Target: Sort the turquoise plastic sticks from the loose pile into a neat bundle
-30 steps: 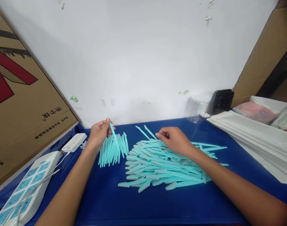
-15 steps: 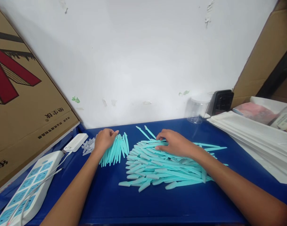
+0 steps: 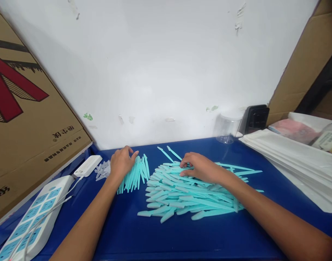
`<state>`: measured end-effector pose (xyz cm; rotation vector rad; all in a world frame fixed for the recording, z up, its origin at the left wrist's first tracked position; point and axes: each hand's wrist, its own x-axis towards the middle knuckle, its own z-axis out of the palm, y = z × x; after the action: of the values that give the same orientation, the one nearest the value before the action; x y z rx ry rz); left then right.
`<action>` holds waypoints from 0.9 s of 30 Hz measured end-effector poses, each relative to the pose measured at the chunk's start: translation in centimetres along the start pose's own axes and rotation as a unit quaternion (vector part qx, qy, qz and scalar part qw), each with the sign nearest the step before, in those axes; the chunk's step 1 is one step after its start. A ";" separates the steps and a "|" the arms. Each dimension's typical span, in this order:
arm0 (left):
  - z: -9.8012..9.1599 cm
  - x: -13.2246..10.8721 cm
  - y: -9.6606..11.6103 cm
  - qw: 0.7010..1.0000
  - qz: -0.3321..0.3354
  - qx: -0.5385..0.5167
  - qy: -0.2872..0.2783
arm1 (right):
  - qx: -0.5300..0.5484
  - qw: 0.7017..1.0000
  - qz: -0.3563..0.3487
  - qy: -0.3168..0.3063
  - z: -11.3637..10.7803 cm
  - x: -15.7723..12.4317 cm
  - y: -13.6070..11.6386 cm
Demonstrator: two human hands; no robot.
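Note:
A large heap of turquoise eyebrow razors [image 3: 187, 197] with pale blade covers lies on the blue table. Over its far edge is my right hand [image 3: 200, 166], thumb and fingers apart, touching or just above the top razors. To the left, a smaller fanned pile of the same razors [image 3: 135, 175] lies with handles pointing toward me. My left hand [image 3: 122, 161] rests at the left side of that pile, thumb apart from the curled fingers; its palm side is hidden. Two loose razors [image 3: 166, 154] lie beyond the heap. Small clear plastic pieces [image 3: 102, 170] sit left of my left hand.
On the left are a white power strip [image 3: 43, 210] with cables, a white adapter [image 3: 88, 166] and a cardboard box [image 3: 32, 108]. A clear jar [image 3: 229, 127] and a black object [image 3: 256, 119] stand by the wall. White sheets [image 3: 291, 163] are stacked at right.
My left hand has shifted slightly right, and its thumb has spread from the fingers. My right hand has barely moved, dipping slightly over the heap.

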<state>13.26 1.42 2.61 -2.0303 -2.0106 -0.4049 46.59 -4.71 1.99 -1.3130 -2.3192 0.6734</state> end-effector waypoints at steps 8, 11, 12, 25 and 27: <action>-0.1 -1.1 2.3 0.987 0.081 -0.115 0.075 | -0.042 0.998 -0.046 0.029 0.4 0.2 0.6; 0.0 -1.4 2.8 0.977 0.117 -0.157 0.083 | -0.046 0.997 -0.049 0.035 0.2 0.2 0.3; 0.0 -1.5 3.0 0.972 0.132 -0.175 0.081 | -0.044 0.997 -0.051 0.041 0.1 0.2 0.2; -2.3 -4.8 7.2 0.885 0.278 -0.363 -0.082 | 0.084 0.994 -0.038 0.057 0.2 0.1 -1.1; -2.2 -5.0 7.2 0.885 0.279 -0.362 -0.093 | 0.086 0.994 -0.049 0.055 0.5 0.1 -1.3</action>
<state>20.43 -4.10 2.87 -3.0611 -1.3322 -0.9592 45.37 -5.28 2.40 -1.1233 -2.1702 0.7316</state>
